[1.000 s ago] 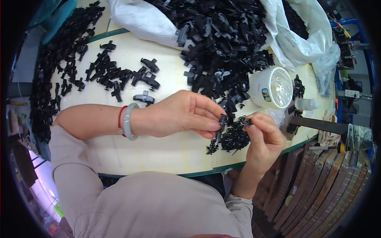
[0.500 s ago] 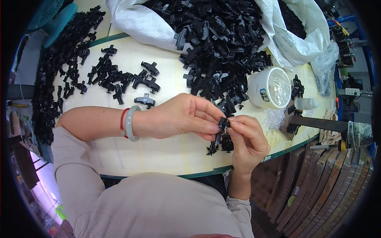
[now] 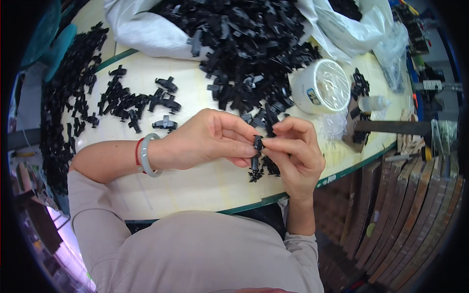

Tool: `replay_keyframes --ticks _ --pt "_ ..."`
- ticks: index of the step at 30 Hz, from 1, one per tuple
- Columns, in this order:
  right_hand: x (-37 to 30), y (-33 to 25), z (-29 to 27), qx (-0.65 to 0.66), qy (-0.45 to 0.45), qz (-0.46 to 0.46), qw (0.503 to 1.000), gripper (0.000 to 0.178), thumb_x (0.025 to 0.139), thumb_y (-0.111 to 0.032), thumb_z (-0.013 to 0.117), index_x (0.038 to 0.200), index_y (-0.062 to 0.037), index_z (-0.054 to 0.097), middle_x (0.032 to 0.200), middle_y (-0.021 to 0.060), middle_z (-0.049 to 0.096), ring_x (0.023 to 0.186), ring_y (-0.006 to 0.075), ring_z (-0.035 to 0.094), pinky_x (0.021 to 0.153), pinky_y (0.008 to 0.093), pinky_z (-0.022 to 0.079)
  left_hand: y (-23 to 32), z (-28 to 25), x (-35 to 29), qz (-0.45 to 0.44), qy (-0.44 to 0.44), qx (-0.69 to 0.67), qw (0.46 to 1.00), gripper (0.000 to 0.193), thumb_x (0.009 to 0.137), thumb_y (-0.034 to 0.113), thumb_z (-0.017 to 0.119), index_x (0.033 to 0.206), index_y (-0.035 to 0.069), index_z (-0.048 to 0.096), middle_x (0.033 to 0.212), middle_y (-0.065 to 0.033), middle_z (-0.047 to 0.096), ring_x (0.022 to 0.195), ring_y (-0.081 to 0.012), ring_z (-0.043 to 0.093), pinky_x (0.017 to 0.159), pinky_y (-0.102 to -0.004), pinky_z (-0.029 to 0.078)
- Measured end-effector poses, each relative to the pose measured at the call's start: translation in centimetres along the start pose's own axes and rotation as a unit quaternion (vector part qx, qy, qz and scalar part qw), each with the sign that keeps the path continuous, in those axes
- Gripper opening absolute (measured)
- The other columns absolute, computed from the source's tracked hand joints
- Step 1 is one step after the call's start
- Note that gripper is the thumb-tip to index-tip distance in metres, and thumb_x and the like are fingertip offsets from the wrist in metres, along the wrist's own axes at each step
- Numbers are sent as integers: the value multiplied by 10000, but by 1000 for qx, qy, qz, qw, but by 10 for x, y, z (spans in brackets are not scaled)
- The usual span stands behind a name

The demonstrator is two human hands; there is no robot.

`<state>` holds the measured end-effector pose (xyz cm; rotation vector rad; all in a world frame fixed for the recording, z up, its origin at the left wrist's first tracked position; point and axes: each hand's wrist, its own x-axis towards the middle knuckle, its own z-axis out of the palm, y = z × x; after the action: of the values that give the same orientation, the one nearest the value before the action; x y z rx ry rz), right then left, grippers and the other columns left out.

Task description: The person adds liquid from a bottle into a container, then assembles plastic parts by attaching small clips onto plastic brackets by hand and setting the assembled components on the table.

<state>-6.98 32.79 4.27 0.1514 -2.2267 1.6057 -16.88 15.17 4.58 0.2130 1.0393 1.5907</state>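
My left hand [image 3: 207, 139], with a bangle at its wrist, pinches a small black plastic part [image 3: 255, 152] between thumb and fingers. The part points downward, its narrow end toward me. My right hand [image 3: 298, 158] has its thumb and index finger closed against the part's right side near the top. Its other fingers are curled. Whether a smaller piece sits between those fingertips is hidden. Small black pieces [image 3: 270, 167] lie in a heap just under and behind the hands. Beyond them spreads a big pile of black plastic parts [image 3: 244, 53].
The pile spills from a white woven sack [image 3: 141, 29]. A white tub [image 3: 303, 90] with clear film stands right of it, near a small bottle [image 3: 373, 103] and a dark metal bar [image 3: 391, 127]. More black parts [image 3: 122, 100] lie at left. The table's green edge [image 3: 264, 201] runs before me.
The whole view has shifted a little. Both hands still hold the black part, which now hangs straighter. My right index finger and thumb have moved along its side, with the other fingers lifted slightly.
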Motion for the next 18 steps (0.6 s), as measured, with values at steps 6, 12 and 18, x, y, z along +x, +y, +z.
replay_keyframes --ticks 6,12,18 --pt "-3 -8 -43 -133 125 7 983 303 670 49 718 962 -16 676 985 110 590 830 183 568 700 271 474 21 -8 -27 -12 100 231 968 218 826 -11 627 1041 -36 610 893 -79 650 772 -106 635 681 -213 535" --pt "7 2 -40 -325 -47 -18 944 193 670 57 645 854 -2 632 845 70 572 752 239 532 645 331 455 15 -32 -62 49 304 357 882 204 808 -7 644 1003 -64 622 846 -77 647 701 -99 634 604 -192 517" --pt "10 4 -42 -384 -119 -28 915 196 642 49 587 831 2 607 854 92 575 805 270 536 690 350 456 18 -31 -71 148 327 594 720 229 783 20 676 1003 -13 621 828 -90 628 622 -120 623 529 -214 487"
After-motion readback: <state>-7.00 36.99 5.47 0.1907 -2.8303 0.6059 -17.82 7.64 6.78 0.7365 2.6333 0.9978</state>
